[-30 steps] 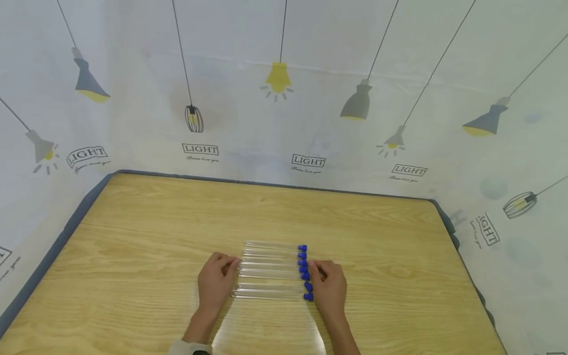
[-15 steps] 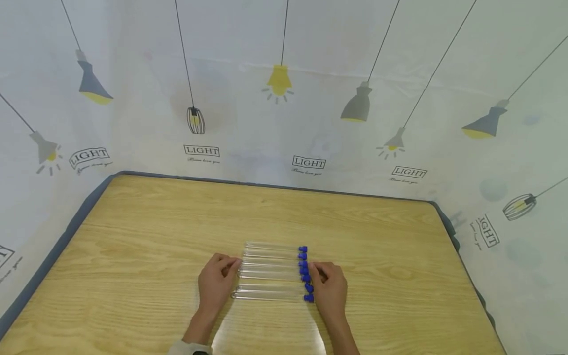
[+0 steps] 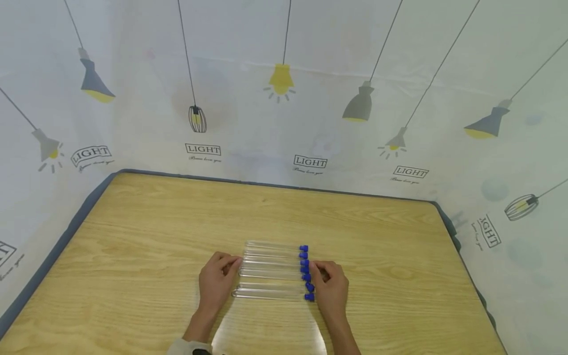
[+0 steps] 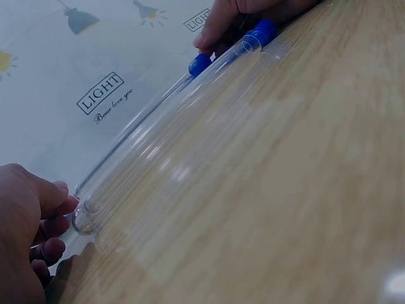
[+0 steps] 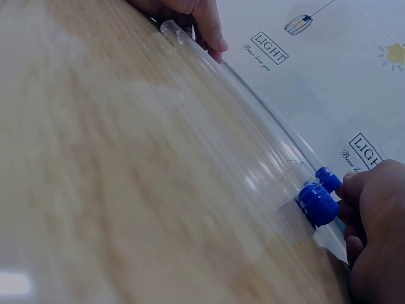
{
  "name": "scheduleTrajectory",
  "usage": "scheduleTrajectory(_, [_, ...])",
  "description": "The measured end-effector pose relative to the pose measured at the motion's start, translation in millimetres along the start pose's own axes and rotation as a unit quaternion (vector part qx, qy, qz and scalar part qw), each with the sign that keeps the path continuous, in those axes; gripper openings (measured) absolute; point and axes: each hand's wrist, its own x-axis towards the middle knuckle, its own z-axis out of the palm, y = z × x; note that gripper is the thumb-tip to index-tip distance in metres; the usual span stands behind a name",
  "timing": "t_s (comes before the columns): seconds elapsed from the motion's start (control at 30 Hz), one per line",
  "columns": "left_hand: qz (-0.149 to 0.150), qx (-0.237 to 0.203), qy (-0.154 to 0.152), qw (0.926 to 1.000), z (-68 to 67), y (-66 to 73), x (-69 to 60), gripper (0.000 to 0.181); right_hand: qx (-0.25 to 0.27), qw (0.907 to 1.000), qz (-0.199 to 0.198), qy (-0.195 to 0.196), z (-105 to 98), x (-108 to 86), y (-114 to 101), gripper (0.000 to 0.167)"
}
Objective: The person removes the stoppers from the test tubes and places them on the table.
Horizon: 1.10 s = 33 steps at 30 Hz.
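Several clear glass test tubes with blue caps lie side by side in a row, rounded ends left and caps right. Fingertips of my left hand [image 3: 216, 281] pinch the rounded end of one test tube [image 4: 136, 130] near the row's middle. At its other end, my right hand [image 3: 332, 291] holds that tube's blue cap [image 5: 327, 179] with thumb and fingers. Seen from the wrists, this tube sits slightly above its neighbours. The nearest test tube [image 3: 272, 295] lies in front, a small gap apart from the rest. The fingers' undersides are partly hidden.
The wooden tabletop [image 3: 155, 231] extends around the row, with a dark edge at the back and sides. A pale sheet [image 3: 248, 128] printed with lamps and the word LIGHT surrounds it. A light sleeve [image 3: 188, 346] covers the left wrist.
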Motion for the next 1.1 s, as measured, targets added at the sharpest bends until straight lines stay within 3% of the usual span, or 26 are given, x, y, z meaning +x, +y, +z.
scheduleTrajectory(0.37, [0.003, -0.021, 0.006, 0.9998, 0.9, -0.8, 0.7, 0.005, 0.003, 0.9998, -0.016, 0.012, -0.6, 1.4, 0.8, 0.006])
scheduleTrajectory(0.53, [0.023, -0.052, 0.016, 0.9983, 1.4, -2.0, 0.4, 0.006, 0.015, 0.9993, -0.025, 0.025, -0.9, 0.7, -1.3, 0.005])
scheduleTrajectory(0.7, [0.054, -0.099, 0.022, 0.9934, 1.0, -1.2, 0.0, 0.009, 0.047, 0.9976, -0.045, 0.022, -5.7, -1.5, -18.8, 0.007])
scheduleTrajectory(0.83, [0.066, -0.143, 0.023, 0.9872, -2.7, 9.2, 0.6, 0.015, 0.102, 0.9939, -0.041, -0.004, -11.7, -3.4, -35.8, 0.010])
scheduleTrajectory(0.9, [0.060, -0.168, 0.018, 0.9838, -5.8, 16.6, 1.5, 0.017, 0.140, 0.9893, -0.038, -0.014, -12.4, -3.3, -36.0, 0.010])
scheduleTrajectory(1.0, [0.027, -0.214, 0.003, 0.9764, -10.4, 25.6, 2.3, 0.018, 0.196, 0.9795, -0.039, -0.025, -10.9, -2.9, -28.8, 0.011])
scheduleTrajectory(1.1, [-0.009, -0.270, -0.016, 0.9626, -11.1, 25.1, 2.1, 0.019, 0.237, 0.9701, -0.039, -0.034, -7.7, -2.8, -16.8, 0.012])
